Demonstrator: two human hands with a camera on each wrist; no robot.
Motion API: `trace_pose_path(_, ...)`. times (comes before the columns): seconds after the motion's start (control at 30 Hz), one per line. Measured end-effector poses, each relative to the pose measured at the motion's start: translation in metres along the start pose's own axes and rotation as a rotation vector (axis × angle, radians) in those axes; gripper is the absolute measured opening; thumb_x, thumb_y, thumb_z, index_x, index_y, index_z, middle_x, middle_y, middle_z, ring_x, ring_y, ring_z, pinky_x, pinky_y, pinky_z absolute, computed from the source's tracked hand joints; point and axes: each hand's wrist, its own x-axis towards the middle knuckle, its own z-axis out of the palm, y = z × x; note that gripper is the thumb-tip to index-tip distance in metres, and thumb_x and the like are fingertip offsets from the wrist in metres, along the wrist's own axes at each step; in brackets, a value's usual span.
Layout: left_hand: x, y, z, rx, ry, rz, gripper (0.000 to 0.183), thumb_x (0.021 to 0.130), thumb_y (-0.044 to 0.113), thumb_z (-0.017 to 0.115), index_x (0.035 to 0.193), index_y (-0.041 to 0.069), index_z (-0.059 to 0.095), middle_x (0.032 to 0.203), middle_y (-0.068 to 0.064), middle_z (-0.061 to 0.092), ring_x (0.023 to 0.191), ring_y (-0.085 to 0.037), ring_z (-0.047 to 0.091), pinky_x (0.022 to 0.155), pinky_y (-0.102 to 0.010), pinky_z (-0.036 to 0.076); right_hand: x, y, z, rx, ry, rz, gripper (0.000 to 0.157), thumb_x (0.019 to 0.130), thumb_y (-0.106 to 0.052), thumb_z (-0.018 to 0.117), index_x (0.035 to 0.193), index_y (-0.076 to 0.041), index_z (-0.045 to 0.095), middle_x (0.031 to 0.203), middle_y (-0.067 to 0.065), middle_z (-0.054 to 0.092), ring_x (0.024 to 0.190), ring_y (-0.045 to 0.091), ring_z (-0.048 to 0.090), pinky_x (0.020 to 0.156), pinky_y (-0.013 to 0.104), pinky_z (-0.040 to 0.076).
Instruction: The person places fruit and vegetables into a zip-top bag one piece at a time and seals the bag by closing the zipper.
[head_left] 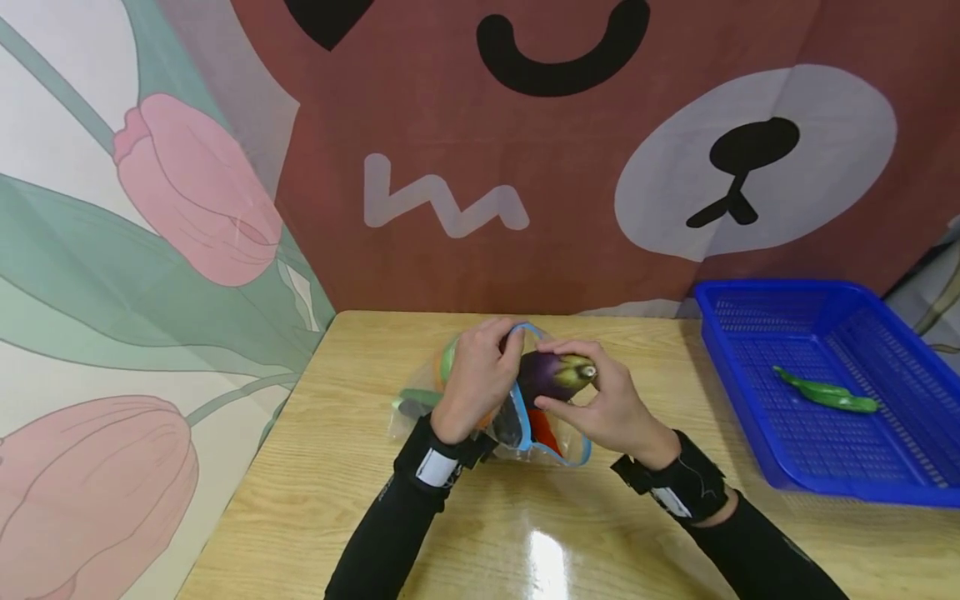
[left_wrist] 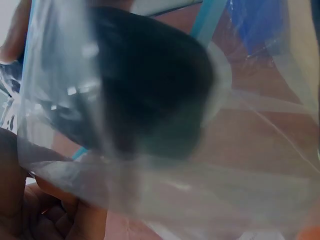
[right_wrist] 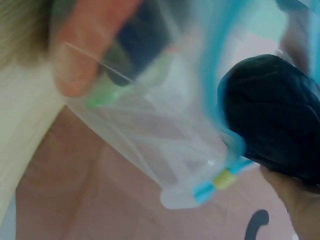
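Note:
A clear plastic bag with a blue rim lies on its side on the table. My left hand grips the bag at its upper edge by the mouth. In my right hand is a dark purple eggplant, held around its stem end and tilted at the opening. Inside the bag are a red piece and a green vegetable, kinds unclear. Through blurred film the left wrist view shows the dark eggplant. The right wrist view has the eggplant beside the blue rim.
A blue plastic basket stands on the right of the wooden table, with green chili peppers in it. Behind the table hangs a printed brown cloth with a cartoon face.

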Motion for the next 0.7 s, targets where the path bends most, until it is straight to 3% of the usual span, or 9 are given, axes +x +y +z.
trace_pose_path(0.1,0.0,0.0,-0.001,-0.007,-0.009,-0.009,0.023,0.097,0.01,0.048,0.083,0.007,0.066,0.065,0.001,0.05,0.05,-0.007,0.042,0.047,-0.022,0.035,-0.001,0.009,0.006,-0.098,-0.059,-0.091,0.049,0.084,-0.024,0.071,0.118,0.005,0.05,0.122,0.018,0.056,0.117,0.03,0.054,0.092,0.027,0.045)
trace_pose_path(0.27,0.0,-0.001,-0.003,-0.016,-0.014,-0.009,0.025,0.098,0.011,0.046,0.091,0.006,0.069,0.071,0.0,0.057,0.054,-0.007,0.047,0.05,-0.022,0.04,-0.003,0.018,0.01,-0.26,-0.197,-0.219,0.055,0.068,0.009,0.077,0.118,0.005,0.056,0.125,0.019,0.053,0.12,0.033,0.049,0.099,0.03,0.039)
trace_pose_path(0.37,0.0,0.0,-0.004,-0.016,-0.017,-0.003,0.025,0.098,0.012,0.046,0.092,0.005,0.07,0.071,0.0,0.058,0.054,-0.007,0.048,0.05,-0.022,0.04,-0.003,0.022,0.012,-0.423,-0.253,-0.283,0.056,0.063,0.016,0.073,0.116,0.003,0.061,0.121,0.016,0.057,0.117,0.032,0.05,0.1,0.033,0.038)
trace_pose_path(0.43,0.0,0.0,-0.005,-0.009,-0.013,-0.001,0.024,0.098,0.011,0.047,0.093,0.004,0.07,0.071,-0.001,0.059,0.054,-0.007,0.048,0.05,-0.022,0.04,-0.003,0.025,0.014,-0.542,-0.285,-0.331,0.045,0.07,0.013,0.069,0.113,0.001,0.064,0.116,0.014,0.061,0.114,0.03,0.052,0.099,0.035,0.039)
trace_pose_path(0.53,-0.001,0.0,-0.005,-0.009,-0.009,-0.002,0.023,0.097,0.011,0.049,0.096,0.003,0.07,0.073,-0.002,0.06,0.054,-0.009,0.049,0.049,-0.023,0.039,-0.003,0.028,0.019,-0.703,-0.321,-0.412,0.023,0.09,0.003,0.054,0.109,-0.001,0.065,0.109,0.011,0.064,0.107,0.028,0.056,0.094,0.036,0.043)
trace_pose_path(0.6,-0.001,0.0,-0.005,-0.007,-0.009,-0.003,0.023,0.097,0.011,0.049,0.096,0.003,0.071,0.076,-0.003,0.063,0.058,-0.01,0.053,0.052,-0.023,0.041,-0.003,0.029,0.023,-0.758,-0.35,-0.434,0.027,0.1,-0.003,0.039,0.109,-0.001,0.064,0.108,0.011,0.064,0.106,0.027,0.056,0.093,0.036,0.043)
trace_pose_path(0.7,-0.001,0.0,-0.005,-0.008,-0.014,-0.005,0.025,0.098,0.012,0.047,0.095,0.005,0.071,0.082,-0.004,0.066,0.066,-0.012,0.059,0.057,-0.024,0.045,-0.002,0.031,0.028,-0.792,-0.38,-0.408,0.041,0.105,-0.012,0.023,0.114,-0.002,0.061,0.112,0.011,0.061,0.109,0.027,0.054,0.094,0.037,0.042)
